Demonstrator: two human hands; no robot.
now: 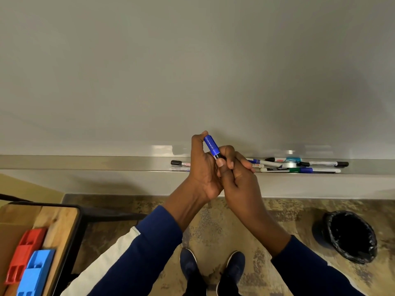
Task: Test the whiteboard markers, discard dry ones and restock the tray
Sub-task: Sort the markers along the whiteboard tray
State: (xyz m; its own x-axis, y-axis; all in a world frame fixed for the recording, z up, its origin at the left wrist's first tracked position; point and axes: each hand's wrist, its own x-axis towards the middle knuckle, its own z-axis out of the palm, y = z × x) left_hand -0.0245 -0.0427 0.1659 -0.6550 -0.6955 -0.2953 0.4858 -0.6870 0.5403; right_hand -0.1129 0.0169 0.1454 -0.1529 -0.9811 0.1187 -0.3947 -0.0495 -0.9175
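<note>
Since the whiteboard fills everything above the tray and shows no ink stroke, I'd judge this marker hasn't been tested yet.

Tray runs along the board's lower edge, so stock sits right where it's used.

Desk is below-left of the tray. It carries a red block and a blue block; can't tell what they are.

Bin stands on the floor below-right of the tray, black liner, mouth open. Probably parked there so dry ones drop straight in.

Both hands are raised in front of the tray's middle, forearms converging from below, hands touching each other. Left hand is curled round the cap end, thumb up by the tip. Right hand is wrapped tight round the barrel, thumb pressed just below the cap. Opposed grip suits pulling or seating the cap; can't tell which.

Markers lie loose in the tray, mostly right of the hands, with two more just left of them.

Blue marker is held between both hands, tilted, its cap on and pointing up towards the whiteboard, just above the tray. Barrel is hidden in the right fist.
</note>
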